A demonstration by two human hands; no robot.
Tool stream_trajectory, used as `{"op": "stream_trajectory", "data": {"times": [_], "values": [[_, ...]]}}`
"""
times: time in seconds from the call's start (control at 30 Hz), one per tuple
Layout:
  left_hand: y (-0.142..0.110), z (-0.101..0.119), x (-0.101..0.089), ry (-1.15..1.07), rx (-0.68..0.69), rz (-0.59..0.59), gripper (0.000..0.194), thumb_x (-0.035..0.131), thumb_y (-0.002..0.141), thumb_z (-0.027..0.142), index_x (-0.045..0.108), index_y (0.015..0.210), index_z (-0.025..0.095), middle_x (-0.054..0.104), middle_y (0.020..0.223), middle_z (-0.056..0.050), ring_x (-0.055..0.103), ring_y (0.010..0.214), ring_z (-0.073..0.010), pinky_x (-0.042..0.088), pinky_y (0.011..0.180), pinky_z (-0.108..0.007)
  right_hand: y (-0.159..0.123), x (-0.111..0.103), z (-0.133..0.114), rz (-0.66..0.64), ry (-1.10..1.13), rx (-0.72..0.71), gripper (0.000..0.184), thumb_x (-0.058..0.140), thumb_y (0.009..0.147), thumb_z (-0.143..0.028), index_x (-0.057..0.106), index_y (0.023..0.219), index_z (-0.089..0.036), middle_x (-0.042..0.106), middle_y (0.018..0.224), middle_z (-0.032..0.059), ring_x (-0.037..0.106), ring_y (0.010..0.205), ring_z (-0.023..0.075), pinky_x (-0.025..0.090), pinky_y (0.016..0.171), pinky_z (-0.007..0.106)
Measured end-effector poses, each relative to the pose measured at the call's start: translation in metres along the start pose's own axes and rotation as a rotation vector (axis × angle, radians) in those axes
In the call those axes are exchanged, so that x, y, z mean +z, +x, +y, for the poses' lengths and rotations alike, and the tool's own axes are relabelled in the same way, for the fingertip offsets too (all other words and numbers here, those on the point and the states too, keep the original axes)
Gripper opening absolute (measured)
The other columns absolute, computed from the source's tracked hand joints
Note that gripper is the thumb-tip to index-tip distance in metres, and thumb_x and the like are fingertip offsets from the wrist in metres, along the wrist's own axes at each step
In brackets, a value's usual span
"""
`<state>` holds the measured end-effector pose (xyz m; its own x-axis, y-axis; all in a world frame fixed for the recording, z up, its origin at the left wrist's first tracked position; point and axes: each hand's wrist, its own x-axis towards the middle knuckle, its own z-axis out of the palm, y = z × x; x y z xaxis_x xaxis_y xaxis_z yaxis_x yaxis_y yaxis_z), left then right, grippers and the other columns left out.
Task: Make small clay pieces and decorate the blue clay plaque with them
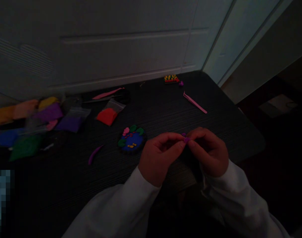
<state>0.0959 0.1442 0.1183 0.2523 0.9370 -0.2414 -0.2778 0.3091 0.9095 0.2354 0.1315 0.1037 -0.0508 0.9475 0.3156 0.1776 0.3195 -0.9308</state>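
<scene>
A small piece of purple clay (186, 139) is pinched between the fingertips of both hands, above the table's front edge. My left hand (163, 153) grips it from the left, thumb against forefinger. From the other side my right hand (209, 150) holds it the same way. The fingers cover much of its shape. Just left of my left hand lies a round clay pond (131, 140) with a blue middle, dark rim, green leaves, a pink flower and small yellow and red bits. Farther left rests a curved purple clay strip (94, 155).
Pink bent tweezers (195, 102) lie at the right. Behind them sits a clay flower bed (171, 79) beside a purple clay bit (181, 83). A bag of red clay (107, 115), scissors (101, 99) and a pink tool (108, 94) lie left of centre. Several coloured clay bags (27, 143) crowd the far left.
</scene>
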Motion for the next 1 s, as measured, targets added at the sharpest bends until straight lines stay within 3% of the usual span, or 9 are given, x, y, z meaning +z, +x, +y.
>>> {"op": "stream_trajectory", "data": {"times": [0.2, 0.43, 0.8, 1.0], "values": [[0.0038, 0.0, -0.0023, -0.239, -0.181, -0.067, 0.006, 0.065, 0.063, 0.015, 0.065, 0.068, 0.019, 0.061, 0.061, 0.005, 0.051, 0.058, -0.0048, 0.039, 0.058, -0.018, 0.0, -0.0006, -0.0004, 0.011, 0.059, -0.002, 0.008, 0.052, 0.075, -0.013, 0.055, 0.08, -0.019, 0.054, 0.074, 0.0022, 0.051, 0.07, 0.0146, 0.039, 0.062, 0.032], [0.0038, 0.0026, 0.001, -0.299, -0.239, -0.057, 0.005, 0.066, 0.059, 0.016, 0.065, 0.064, 0.016, 0.059, 0.062, 0.002, 0.05, 0.059, -0.0065, 0.036, 0.059, -0.021, -0.0001, 0.0, 0.0007, -0.01, 0.08, -0.012, 0.009, 0.056, 0.072, -0.013, 0.056, 0.079, -0.019, 0.055, 0.073, 0.0025, 0.052, 0.07, 0.0155, 0.04, 0.061, 0.033], [0.0025, -0.001, -0.0045, -0.232, -0.175, -0.138, 0.006, 0.063, 0.064, 0.014, 0.065, 0.068, 0.018, 0.06, 0.062, 0.005, 0.051, 0.059, -0.0042, 0.038, 0.059, -0.017, 0.0003, 0.0004, 0.0001, -0.003, 0.082, -0.011, 0.008, 0.058, 0.071, -0.013, 0.056, 0.076, -0.019, 0.055, 0.071, 0.002, 0.053, 0.07, 0.0158, 0.041, 0.064, 0.034], [0.0015, -0.0019, -0.0032, -0.167, -0.117, -0.082, 0.007, 0.063, 0.065, 0.014, 0.065, 0.068, 0.019, 0.061, 0.062, 0.006, 0.052, 0.06, -0.0045, 0.04, 0.06, -0.016, 0.0, 0.0011, 0.0008, 0.003, 0.083, -0.02, 0.01, 0.058, 0.07, -0.013, 0.056, 0.077, -0.019, 0.055, 0.072, 0.0018, 0.053, 0.07, 0.0156, 0.041, 0.063, 0.034]]}}
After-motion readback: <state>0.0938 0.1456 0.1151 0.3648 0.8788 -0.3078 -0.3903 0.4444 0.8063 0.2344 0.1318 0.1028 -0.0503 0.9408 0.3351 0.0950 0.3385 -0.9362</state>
